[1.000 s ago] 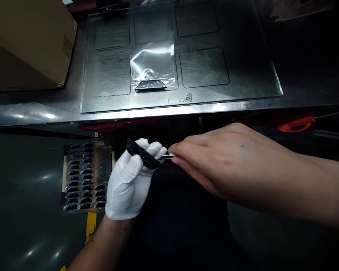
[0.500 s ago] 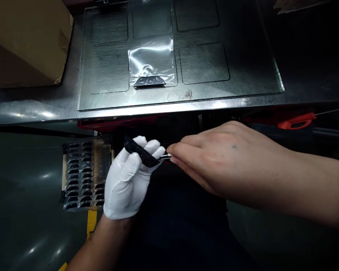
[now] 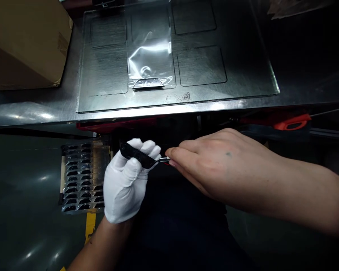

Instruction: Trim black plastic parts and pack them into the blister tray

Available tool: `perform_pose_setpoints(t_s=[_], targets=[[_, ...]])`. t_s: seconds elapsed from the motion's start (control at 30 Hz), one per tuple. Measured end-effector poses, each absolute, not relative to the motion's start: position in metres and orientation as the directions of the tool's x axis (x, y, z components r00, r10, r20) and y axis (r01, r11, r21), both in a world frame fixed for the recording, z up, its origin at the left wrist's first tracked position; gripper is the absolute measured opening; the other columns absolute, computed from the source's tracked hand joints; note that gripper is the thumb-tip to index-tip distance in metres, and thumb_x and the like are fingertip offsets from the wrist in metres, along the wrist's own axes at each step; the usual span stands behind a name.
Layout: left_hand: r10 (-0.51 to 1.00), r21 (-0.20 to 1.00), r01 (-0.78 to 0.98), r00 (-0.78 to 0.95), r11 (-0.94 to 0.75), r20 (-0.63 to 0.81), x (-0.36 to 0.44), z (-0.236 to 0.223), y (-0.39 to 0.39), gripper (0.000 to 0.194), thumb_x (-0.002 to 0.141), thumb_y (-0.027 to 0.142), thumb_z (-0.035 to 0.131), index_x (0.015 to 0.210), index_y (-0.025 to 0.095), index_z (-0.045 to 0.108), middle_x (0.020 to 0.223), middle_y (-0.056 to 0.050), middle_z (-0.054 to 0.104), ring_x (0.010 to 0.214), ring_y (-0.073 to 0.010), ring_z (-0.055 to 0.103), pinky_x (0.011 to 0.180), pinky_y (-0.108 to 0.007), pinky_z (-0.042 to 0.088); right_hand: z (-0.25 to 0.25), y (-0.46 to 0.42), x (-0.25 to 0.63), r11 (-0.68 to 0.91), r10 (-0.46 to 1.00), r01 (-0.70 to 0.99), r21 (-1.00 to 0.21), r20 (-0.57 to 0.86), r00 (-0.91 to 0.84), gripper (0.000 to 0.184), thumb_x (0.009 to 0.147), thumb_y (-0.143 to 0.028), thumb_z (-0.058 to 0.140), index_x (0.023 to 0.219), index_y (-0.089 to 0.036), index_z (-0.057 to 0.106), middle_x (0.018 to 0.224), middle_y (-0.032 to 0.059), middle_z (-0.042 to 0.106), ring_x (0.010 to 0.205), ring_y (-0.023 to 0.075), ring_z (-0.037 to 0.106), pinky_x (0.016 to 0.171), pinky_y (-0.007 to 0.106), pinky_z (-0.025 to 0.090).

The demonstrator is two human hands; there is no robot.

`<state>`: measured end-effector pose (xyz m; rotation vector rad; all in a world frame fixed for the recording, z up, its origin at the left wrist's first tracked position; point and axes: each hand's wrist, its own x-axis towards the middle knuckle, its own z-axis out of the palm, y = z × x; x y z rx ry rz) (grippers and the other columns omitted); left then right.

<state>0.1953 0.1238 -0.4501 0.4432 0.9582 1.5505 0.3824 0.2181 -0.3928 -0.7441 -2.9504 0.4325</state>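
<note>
Black part [image 3: 138, 155] seemingly unfinished
Left hand [image 3: 125, 188] grips it, right hand [image 3: 211, 163] pinches thin rod [image 3: 164, 159] (1 piece [image 3: 148, 84] seemingly bagged).

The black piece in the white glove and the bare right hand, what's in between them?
In the head view, a thin shiny strip, pinched by the right hand, points toward the black piece. Whether they touch, I can't tell.
</note>
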Motion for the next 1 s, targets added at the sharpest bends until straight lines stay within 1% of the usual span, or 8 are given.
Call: perform_pose_setpoints(t_s=[0.2,0.4,0.53,0.6,0.7,0.9,0.97,1.0], targets=[[0.943,0.834,-0.55,-0.298,-0.042,-0.15,0.201,-0.452,0.12,0.024,0.093,0.024,0.077,0.117,0.025,0.077,0.113,-0.003,0.081,0.109,-0.0209,0.076,0.104,-0.037,0.061,-0.393,0.213,0.384,0.837,0.484,0.46,-0.296,0.01,-0.875,0.024,0.103,-0.023,0.05,0.09,-0.02,0.071,0.072,0.0026,0.07,0.055,0.0165,0.059,0.052,0.03,0.032],[0.94,0.811,-0.583,-0.302,-0.049,-0.16,0.2,-0.454,0.125,0.022,0.094,0.023,0.076,0.116,0.026,0.078,0.116,-0.003,0.081,0.11,-0.0204,0.076,0.104,-0.034,0.06,-0.392,0.216,0.388,0.768,0.518,0.429,-0.475,0.069,-0.853,0.027,0.106,-0.028,0.049,0.112,-0.019,0.073,0.089,0.0035,0.078,0.07,0.0176,0.07,0.063,0.03,0.05],[0.945,0.682,-0.731,-0.207,0.022,-0.252,0.194,-0.45,0.128,0.023,0.092,0.034,0.077,0.115,0.029,0.077,0.114,0.0,0.08,0.106,-0.0191,0.077,0.096,-0.032,0.064,-0.415,0.269,0.417,0.658,0.752,0.649,-0.383,0.283,-0.595,0.031,0.105,-0.034,0.053,0.127,-0.022,0.072,0.113,0.0064,0.078,0.097,0.0221,0.073,0.084,0.034,0.055],[0.942,0.627,-0.778,-0.174,0.047,-0.288,0.192,-0.447,0.129,0.025,0.09,0.039,0.08,0.114,0.032,0.076,0.113,0.002,0.08,0.104,-0.0171,0.077,0.093,-0.028,0.065,-0.434,0.31,0.436,0.533,0.834,0.792,-0.299,0.344,-0.432,0.032,0.103,-0.035,0.057,0.128,-0.024,0.073,0.114,0.0073,0.076,0.102,0.0251,0.07,0.088,0.039,0.054],[0.934,0.585,-0.808,-0.153,0.069,-0.322,0.193,-0.443,0.131,0.027,0.088,0.041,0.081,0.113,0.035,0.077,0.116,0.004,0.08,0.103,-0.0144,0.077,0.091,-0.023,0.064,-0.454,0.356,0.454,0.436,0.864,0.851,-0.292,0.4,-0.306,0.029,0.101,-0.037,0.059,0.121,-0.025,0.076,0.11,0.0084,0.073,0.103,0.0283,0.065,0.092,0.048,0.054],[0.932,0.565,-0.818,-0.117,0.106,-0.343,0.202,-0.444,0.143,0.024,0.09,0.041,0.079,0.113,0.035,0.078,0.128,0.003,0.077,0.105,-0.0116,0.076,0.093,-0.02,0.061,-0.465,0.292,0.467,0.533,0.755,0.723,-0.44,0.632,-0.172,0.032,0.098,-0.031,0.064,0.128,-0.021,0.07,0.124,0.0117,0.07,0.117,0.0278,0.063,0.104,0.048,0.052],[0.935,0.558,-0.823,-0.105,0.11,-0.339,0.206,-0.445,0.148,0.024,0.091,0.041,0.078,0.114,0.035,0.078,0.135,0.003,0.074,0.108,-0.0114,0.075,0.093,-0.019,0.061,-0.491,0.245,0.485,0.468,0.842,0.626,-0.624,0.53,-0.102,0.019,0.096,-0.03,0.065,0.11,-0.024,0.075,0.106,0.0082,0.074,0.099,0.0254,0.07,0.091,0.042,0.058],[0.938,0.556,-0.823,-0.096,0.113,-0.332,0.207,-0.445,0.15,0.024,0.091,0.042,0.078,0.114,0.036,0.078,0.138,0.003,0.072,0.109,-0.0114,0.075,0.092,-0.018,0.06,-0.51,0.226,0.498,0.289,0.931,0.595,-0.75,0.364,0.007,0.018,0.097,-0.034,0.062,0.107,-0.024,0.075,0.098,0.0068,0.074,0.086,0.0231,0.072,0.083,0.04,0.059]])
